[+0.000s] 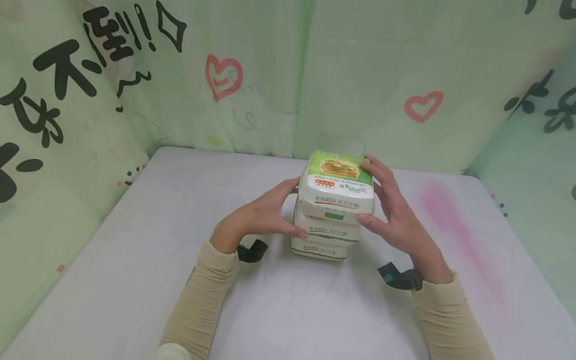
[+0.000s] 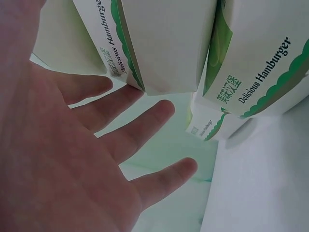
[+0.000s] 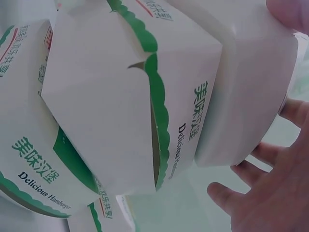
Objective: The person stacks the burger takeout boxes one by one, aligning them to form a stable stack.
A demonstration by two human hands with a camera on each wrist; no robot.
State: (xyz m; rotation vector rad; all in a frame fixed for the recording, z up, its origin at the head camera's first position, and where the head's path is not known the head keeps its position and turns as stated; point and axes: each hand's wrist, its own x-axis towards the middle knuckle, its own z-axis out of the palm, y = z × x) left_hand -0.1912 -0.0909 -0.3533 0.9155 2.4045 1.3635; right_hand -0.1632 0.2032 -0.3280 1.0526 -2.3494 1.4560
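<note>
White-and-green hamburger boxes stand in an uneven stack. The top box [image 1: 337,192], with a burger picture on its lid, sits askew over the middle box [image 1: 330,231] and the bottom box [image 1: 320,251]. My right hand [image 1: 398,220] holds the top box at its right side, thumb at the near corner and fingers at the far edge. On the left, my left hand [image 1: 265,212] has its thumb by the middle box's near side. In the left wrist view its long fingers [image 2: 140,128] are straight and spread, some tips right at a box edge.
The stack stands on a white-covered table [image 1: 279,300], toward its far edge. A pale green curtain [image 1: 360,75] with red hearts and black lettering closes off the back and sides. Pink staining [image 1: 454,220] marks the cloth on the right.
</note>
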